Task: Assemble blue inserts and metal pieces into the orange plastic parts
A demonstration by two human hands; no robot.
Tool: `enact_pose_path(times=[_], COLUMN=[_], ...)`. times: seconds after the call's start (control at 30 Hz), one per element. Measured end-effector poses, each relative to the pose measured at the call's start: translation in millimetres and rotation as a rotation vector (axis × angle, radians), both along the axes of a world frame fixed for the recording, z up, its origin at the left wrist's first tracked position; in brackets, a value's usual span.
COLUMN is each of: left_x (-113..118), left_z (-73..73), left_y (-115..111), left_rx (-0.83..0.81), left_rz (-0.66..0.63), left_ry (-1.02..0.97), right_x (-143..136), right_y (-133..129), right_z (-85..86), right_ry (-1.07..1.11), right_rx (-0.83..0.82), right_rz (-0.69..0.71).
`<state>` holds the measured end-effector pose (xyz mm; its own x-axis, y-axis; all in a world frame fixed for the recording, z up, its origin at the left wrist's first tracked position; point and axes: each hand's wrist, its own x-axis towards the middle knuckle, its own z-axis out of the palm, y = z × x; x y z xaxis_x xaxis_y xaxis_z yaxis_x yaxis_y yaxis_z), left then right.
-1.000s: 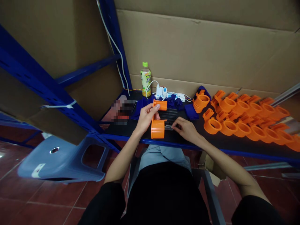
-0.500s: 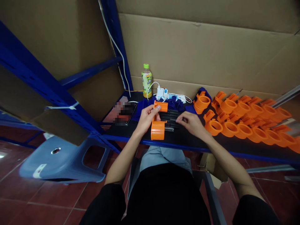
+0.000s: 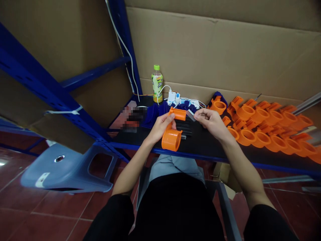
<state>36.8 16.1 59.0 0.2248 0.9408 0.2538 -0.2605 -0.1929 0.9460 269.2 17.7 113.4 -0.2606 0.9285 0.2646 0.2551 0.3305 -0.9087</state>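
Note:
My left hand (image 3: 162, 128) is closed around an orange plastic part (image 3: 171, 140), which has a wide open ring at the bottom and a narrower trough-like piece at the top. To its right, my right hand (image 3: 211, 122) pinches a thin grey strip with a pale toothed edge (image 3: 191, 113) between thumb and fingers. The strip's left end points toward the top of the orange part, with a small gap between them. Beneath both hands, several slim black pieces (image 3: 185, 128) lie side by side on the black tabletop (image 3: 200, 142).
Rows of similar orange parts (image 3: 259, 139) stand at the right. Dark blue pieces (image 3: 150, 115), a drink bottle (image 3: 157, 85) and a white charger with cables (image 3: 172, 97) stand at the back. A blue rack post (image 3: 57, 97) and a plastic stool (image 3: 67, 167) are at the left.
My right hand has risen from the black pieces with the toothed strip in its fingers. My left hand has shifted slightly right and turned the orange part so its ring opening shows.

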Motion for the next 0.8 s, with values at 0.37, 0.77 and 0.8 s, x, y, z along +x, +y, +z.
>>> enact_pose_path(times=[0.37, 0.77, 0.8], left_x=[3.8, 10.5, 10.5], left_z=[1.7, 1.2, 0.7], left_y=[-3.4, -12.5, -12.2], left_rx=[0.132, 0.183, 0.186], left_rz=[0.046, -0.005, -0.010], left_ry=[0.129, 0.281, 0.289], right_x=[13.9, -0.7, -3.0], right_y=[-0.3, -2.0, -0.3], right_z=[17.3, 31.6, 31.4], right_ry=[-0.194, -0.467, -0.456], right_rx=[0.052, 0.223, 0.216], right_rz=[0.058, 0.005, 0.020])
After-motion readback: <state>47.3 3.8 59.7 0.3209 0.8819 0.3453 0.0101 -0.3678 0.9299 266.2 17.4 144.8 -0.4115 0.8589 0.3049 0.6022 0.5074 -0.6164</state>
